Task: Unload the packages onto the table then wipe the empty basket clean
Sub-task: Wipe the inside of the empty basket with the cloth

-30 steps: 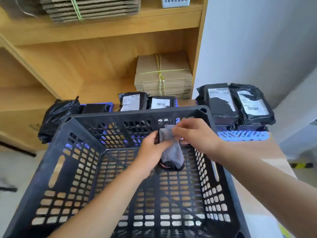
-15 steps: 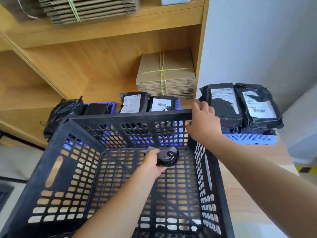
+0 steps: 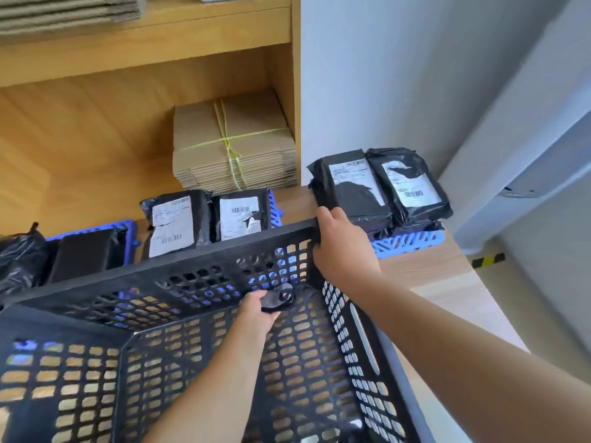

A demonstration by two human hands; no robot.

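The empty black lattice basket (image 3: 204, 270) stands on the wooden table (image 3: 425, 273) in front of me. My right hand (image 3: 342, 251) grips the basket's far right corner over the rim. My left hand (image 3: 256, 311) is inside the basket and holds a bunched dark grey cloth (image 3: 278, 298) against the bottom near the far right corner. Black packages with white labels (image 3: 377, 187) lie stacked on a blue crate lid behind the basket at the right. Two more labelled packages (image 3: 204, 219) stand behind the far wall.
A blue crate (image 3: 412, 243) lies under the right packages. Another blue crate (image 3: 128, 231) with a black bag (image 3: 19, 257) sits at the left. A tied bundle of flat cardboard (image 3: 233, 148) rests on the wooden shelf. A grey wall rises at the right.
My right hand let go of the cloth and took the basket's far right corner. My left hand carried the bunched cloth down and toward that corner. The view shifted left.
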